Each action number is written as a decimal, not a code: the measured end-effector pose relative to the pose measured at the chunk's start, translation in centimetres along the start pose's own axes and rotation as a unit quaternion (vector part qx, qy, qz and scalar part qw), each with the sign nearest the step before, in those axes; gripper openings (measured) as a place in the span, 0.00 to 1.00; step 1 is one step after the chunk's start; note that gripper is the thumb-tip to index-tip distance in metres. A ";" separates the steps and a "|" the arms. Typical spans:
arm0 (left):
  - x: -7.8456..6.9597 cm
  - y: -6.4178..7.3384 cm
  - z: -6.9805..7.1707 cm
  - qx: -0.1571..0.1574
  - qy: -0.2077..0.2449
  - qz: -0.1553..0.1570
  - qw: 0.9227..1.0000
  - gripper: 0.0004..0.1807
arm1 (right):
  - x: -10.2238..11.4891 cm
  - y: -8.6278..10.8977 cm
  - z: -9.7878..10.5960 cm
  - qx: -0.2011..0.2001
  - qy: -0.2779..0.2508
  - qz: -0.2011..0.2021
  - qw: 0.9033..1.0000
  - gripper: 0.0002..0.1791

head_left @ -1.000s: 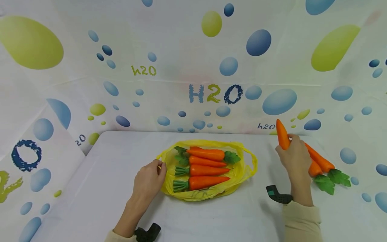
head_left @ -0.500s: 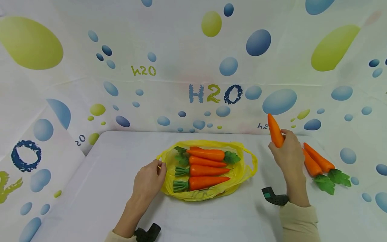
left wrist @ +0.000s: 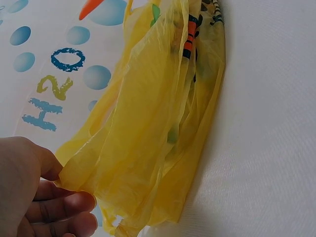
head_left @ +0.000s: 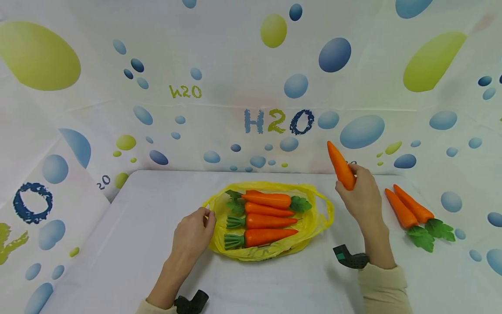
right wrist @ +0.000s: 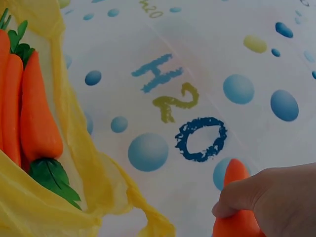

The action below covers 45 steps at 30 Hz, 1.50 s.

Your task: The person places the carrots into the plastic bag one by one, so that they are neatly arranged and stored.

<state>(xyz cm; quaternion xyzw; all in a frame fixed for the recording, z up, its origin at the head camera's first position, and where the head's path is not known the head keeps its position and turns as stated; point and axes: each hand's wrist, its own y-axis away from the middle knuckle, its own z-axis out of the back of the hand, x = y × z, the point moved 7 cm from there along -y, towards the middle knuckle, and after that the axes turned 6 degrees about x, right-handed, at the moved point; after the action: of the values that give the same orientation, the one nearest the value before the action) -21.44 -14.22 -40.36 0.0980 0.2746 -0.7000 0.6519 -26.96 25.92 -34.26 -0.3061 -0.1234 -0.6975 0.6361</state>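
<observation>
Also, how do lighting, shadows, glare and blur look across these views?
Head: fairly even light, a soft shadow on the table beside the right forearm, bagged carrots distinct. Left wrist: dimmer, only faint sheen on the bag. Right wrist: also dim, held carrot free of heavy blur.

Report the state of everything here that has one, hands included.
Thin yellow plastic bag: open on the white table
Bagged orange carrots: lying side by side
Single tapered orange carrot: raised
Two orange, green-leaved carrots: lying loose on the table
Left hand: pinching the bag
Right hand: gripping the raised carrot
Two black wrist devices: worn
</observation>
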 end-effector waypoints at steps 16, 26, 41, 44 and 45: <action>0.0 0.0 0.1 -0.003 -0.001 -0.002 1.000 0.11 | 2.6 0.7 -1.4 -0.006 0.022 0.095 0.995 0.31; 0.1 0.1 0.1 -0.003 -0.001 -0.003 1.000 0.11 | 4.3 1.3 -2.2 0.005 0.018 0.133 0.991 0.29; 0.0 0.0 0.1 -0.004 -0.001 -0.004 1.000 0.11 | 7.4 2.7 -4.2 0.001 0.040 0.220 0.975 0.29; 0.1 0.0 0.1 -0.002 -0.001 -0.002 1.000 0.11 | 8.1 3.1 -4.8 0.005 0.050 0.236 0.971 0.29; 0.1 0.0 0.1 -0.001 -0.001 -0.001 1.000 0.11 | 8.3 3.2 -5.0 0.008 0.053 0.242 0.969 0.29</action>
<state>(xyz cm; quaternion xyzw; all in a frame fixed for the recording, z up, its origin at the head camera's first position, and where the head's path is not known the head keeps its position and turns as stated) -21.42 -14.31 -40.36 0.0963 0.2746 -0.7006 0.6515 -25.28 15.85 -34.06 -0.2843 -0.0178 -0.5369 0.7941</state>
